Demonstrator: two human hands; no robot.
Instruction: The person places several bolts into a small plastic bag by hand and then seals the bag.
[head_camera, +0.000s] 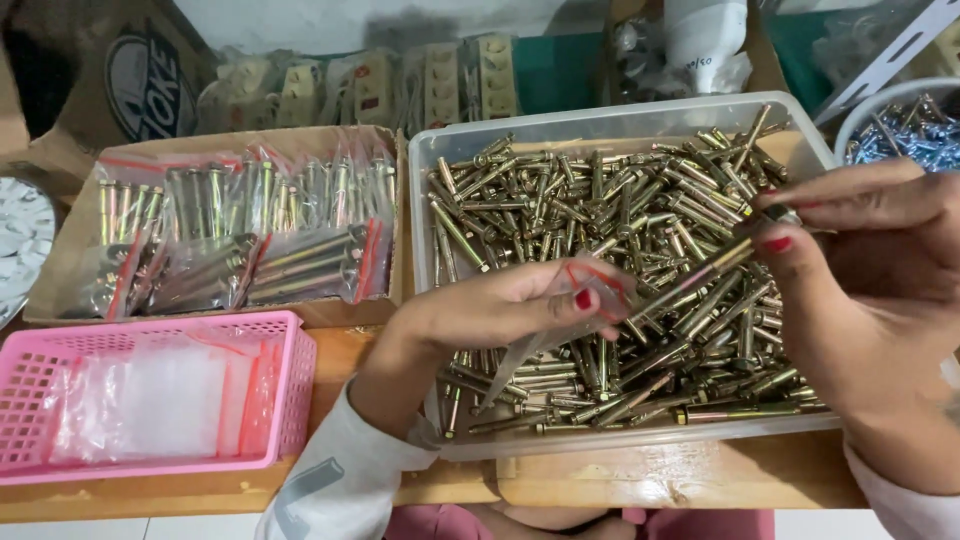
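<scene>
Bolts, brass-coloured and stiff, look heavy for their size and slick; the one in hand (690, 280) is pinched near its head by the right hand (860, 270), over the clear bin (620, 125). The left hand (510, 305) clamps a thin, limp plastic bag (560, 330) at its mouth.

The scene is evenly and fairly brightly lit from above, with soft light and no hard-edged shadows. The heap of brassy bolts (640, 250) in the clear tub (620, 125) throws back many small glints, and beyond the tub's far rim the wall falls into a dim shadow patch. Left of the tub, the plastic bags (240, 235) in the cardboard box (60, 250) show pale glare streaks. The right hand (870, 270), nearest the tub's right edge, looks slightly soft. Items behind the tub appear hazy and less sharp.
</scene>
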